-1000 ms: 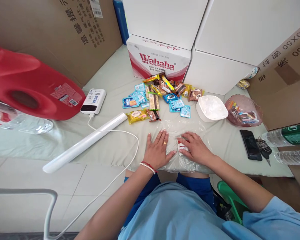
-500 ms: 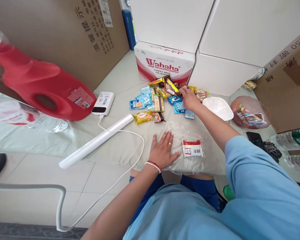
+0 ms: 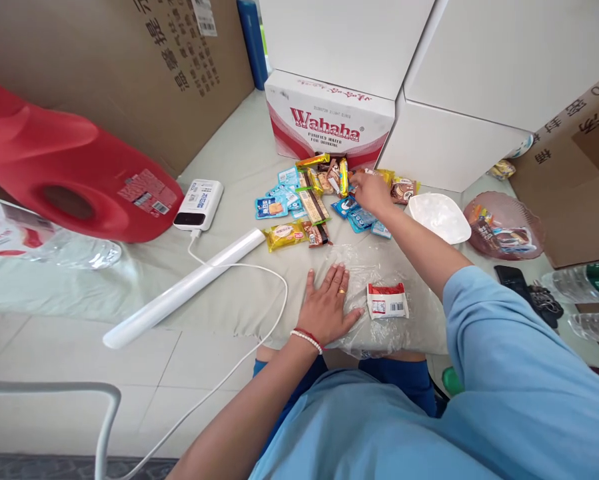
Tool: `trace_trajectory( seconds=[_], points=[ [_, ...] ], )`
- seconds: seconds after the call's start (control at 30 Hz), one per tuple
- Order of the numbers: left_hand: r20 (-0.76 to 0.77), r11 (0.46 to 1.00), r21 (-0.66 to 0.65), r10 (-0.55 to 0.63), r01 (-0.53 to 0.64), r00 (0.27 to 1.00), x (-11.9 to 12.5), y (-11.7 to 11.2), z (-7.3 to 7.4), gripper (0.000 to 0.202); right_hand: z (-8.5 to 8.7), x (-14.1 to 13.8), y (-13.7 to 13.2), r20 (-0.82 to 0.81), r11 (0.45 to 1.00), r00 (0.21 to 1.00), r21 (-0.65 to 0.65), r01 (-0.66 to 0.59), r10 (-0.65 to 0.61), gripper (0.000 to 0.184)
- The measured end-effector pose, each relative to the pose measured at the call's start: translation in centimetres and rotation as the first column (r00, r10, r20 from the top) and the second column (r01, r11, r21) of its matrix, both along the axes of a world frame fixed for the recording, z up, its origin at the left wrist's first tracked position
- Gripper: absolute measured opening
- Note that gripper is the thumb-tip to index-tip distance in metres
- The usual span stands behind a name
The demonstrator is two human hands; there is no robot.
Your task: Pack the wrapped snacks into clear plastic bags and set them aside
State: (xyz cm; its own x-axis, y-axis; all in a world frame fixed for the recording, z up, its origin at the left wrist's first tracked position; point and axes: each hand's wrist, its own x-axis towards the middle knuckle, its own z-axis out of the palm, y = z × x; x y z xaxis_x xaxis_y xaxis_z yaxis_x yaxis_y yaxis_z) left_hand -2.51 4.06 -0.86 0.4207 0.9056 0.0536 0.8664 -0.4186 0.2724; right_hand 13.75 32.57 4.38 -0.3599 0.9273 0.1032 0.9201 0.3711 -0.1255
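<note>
My left hand lies flat with fingers spread on a clear plastic sheet or bag near the front edge of the covered surface. Beside it, on the plastic, rests a red and white snack packet. My right hand reaches into the pile of wrapped snacks, fingers bent together, their tips partly hidden. Close to those fingertips stands a yellow snack bar. Blue packets lie just below that hand. Further left are a green-edged clear packet, light blue packets and a yellow packet.
Behind the pile stands a Wahaha carton. To the right are a white bowl and a pink dish holding small packets. On the left lie a white tube, a power bank with its cable, and a red jug.
My right hand has shifted slightly left within the pile. The yellow bar by its fingertips has turned more upright, and the green-edged packet has tilted. My left hand stays flat.
</note>
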Motion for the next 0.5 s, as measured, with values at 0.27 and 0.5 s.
trace_trajectory(
  seconds=[0.27, 0.5],
  points=[
    [-0.001, 1.0, -0.019, 0.0, 0.0, 1.0, 0.0, 0.0, 0.2, 0.086, 0.0, -0.6, 5.8, 0.075, 0.995, 0.997, 0.097, -0.02, 0.013, 0.034],
    [-0.001, 1.0, -0.014, 0.003, -0.003, 1.0, 0.0, 0.0, 0.1, 0.086, 0.9, 3.9, 0.8, -0.437, 0.95, 0.892, 0.214, 0.228, -0.116, 0.039]
  ],
)
